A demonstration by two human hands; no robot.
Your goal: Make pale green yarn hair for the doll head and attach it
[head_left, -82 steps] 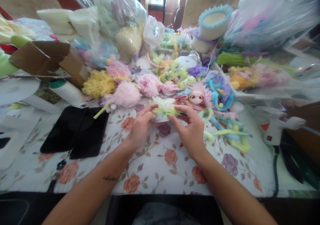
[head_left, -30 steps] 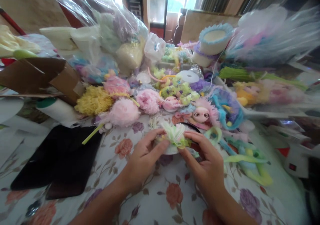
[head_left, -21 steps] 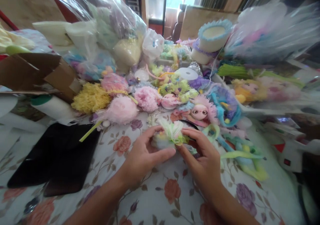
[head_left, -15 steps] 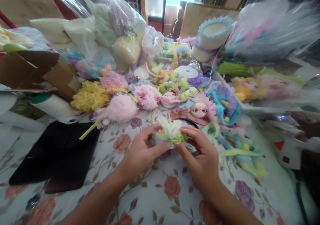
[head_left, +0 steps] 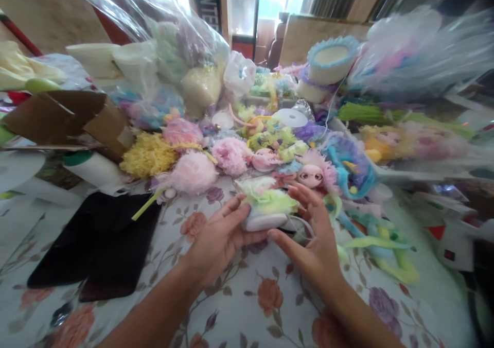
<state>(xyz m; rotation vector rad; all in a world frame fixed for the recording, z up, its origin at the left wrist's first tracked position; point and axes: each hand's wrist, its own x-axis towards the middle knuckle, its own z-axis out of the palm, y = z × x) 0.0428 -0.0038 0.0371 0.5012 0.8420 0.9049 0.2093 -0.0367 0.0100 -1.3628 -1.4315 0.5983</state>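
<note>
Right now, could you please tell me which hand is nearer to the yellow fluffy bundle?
Left. In view, the left hand is below and right of the yellow fluffy bundle; the right hand is farther right.

Left hand (head_left: 218, 242), right hand (head_left: 318, 245) and blurry forearms (head_left: 158, 301) look bare.

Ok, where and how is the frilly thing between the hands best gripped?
Probably by its smooth white base, pinched from the near side: that rounded edge faces the camera, bare below the green frills. Avoid the left end, where the left hand holds it.
</note>
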